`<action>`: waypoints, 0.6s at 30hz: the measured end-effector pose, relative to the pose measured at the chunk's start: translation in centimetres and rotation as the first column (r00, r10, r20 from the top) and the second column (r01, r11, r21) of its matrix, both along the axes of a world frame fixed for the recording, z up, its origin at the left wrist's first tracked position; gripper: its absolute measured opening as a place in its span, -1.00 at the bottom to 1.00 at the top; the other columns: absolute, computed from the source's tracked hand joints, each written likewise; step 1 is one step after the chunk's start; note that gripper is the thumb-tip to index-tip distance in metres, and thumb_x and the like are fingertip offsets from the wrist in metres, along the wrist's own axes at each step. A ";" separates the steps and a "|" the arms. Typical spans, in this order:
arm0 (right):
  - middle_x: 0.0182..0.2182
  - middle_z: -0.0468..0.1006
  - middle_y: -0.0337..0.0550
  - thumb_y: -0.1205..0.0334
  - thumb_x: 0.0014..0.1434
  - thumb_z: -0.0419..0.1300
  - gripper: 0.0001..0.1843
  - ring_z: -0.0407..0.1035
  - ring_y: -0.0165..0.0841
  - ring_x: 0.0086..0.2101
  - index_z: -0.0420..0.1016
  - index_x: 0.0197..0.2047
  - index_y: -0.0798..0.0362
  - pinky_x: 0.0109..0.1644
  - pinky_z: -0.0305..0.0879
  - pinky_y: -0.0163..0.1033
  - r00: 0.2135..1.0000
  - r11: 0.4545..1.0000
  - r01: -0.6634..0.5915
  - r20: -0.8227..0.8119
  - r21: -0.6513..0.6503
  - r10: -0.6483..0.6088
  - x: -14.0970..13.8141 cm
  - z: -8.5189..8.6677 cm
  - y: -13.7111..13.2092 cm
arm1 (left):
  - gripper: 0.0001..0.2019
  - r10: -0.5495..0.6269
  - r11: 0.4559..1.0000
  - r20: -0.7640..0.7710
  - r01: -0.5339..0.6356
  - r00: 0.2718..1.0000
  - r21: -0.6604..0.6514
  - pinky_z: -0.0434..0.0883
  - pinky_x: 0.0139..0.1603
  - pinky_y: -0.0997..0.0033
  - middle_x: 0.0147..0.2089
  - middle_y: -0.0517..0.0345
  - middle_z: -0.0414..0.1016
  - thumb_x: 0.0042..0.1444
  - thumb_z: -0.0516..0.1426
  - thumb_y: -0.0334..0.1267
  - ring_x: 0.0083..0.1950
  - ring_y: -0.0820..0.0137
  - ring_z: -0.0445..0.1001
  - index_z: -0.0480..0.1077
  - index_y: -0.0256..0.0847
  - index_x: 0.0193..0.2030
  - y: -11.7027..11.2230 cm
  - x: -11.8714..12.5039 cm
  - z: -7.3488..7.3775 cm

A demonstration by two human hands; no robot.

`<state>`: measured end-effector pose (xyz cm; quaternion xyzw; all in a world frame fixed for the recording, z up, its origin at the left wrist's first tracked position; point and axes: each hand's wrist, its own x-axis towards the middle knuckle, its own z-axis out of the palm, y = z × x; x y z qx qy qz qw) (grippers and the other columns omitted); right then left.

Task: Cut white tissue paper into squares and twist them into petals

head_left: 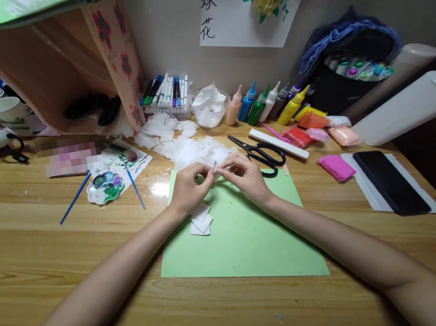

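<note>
My left hand (189,188) and my right hand (246,178) meet over the far part of a green paper sheet (249,242). Thumbs and fingertips of both are pinched on one small piece of white paper (216,166), mostly hidden by the fingers. Several white paper squares (201,223) lie on the sheet just below my left hand. Behind my fingertips spreads a loose pile of white paper pieces (190,150). Black-handled scissors (261,155) rest to the right of my right hand, partly on the sheet.
On the left are a paint palette (105,187) and a blue brush (75,197). Paint bottles (260,105), a marker box (167,97) and a plastic bowl (211,107) line the wall. Clay packets (298,136), a phone (391,182) and a white container (414,106) occupy the right.
</note>
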<state>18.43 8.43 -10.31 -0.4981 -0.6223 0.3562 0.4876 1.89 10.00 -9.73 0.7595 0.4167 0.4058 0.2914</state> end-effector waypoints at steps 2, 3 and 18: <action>-0.34 0.37 -0.18 0.14 0.07 0.25 -0.86 0.25 -0.43 -0.41 0.50 -0.39 0.03 -0.37 0.19 -0.28 1.000 1.000 0.009 -0.005 0.000 -0.009 0.0 -0.1 0.0 | -0.83 0.007 1.000 0.003 -0.007 1.000 -0.018 0.32 -0.34 0.47 -0.44 0.20 0.49 0.14 0.08 -0.30 -0.41 0.48 0.38 0.44 -0.23 -0.43 0.0 0.0 0.1; -0.33 0.38 -0.18 0.15 0.07 0.25 -0.86 0.25 -0.43 -0.41 0.50 -0.39 0.03 -0.37 0.19 -0.28 1.000 1.000 0.012 -0.007 0.000 -0.012 0.0 -0.2 0.1 | -0.84 0.009 1.000 0.007 -0.009 1.000 -0.020 0.32 -0.34 0.47 -0.44 0.20 0.49 0.14 0.08 -0.29 -0.41 0.48 0.38 0.44 -0.23 -0.42 0.0 0.0 0.1; -0.51 0.36 -0.26 0.12 0.06 0.23 -0.81 0.12 -0.50 -0.57 0.43 -0.40 0.08 -0.51 0.06 -0.32 0.997 0.992 -0.047 -0.068 -0.117 0.040 0.0 -0.1 0.0 | -0.92 0.042 0.996 0.059 -0.046 0.997 0.073 0.32 -0.28 0.48 -0.36 0.19 0.44 0.13 0.14 -0.30 -0.32 0.48 0.39 0.39 -0.23 -0.36 0.2 0.0 0.0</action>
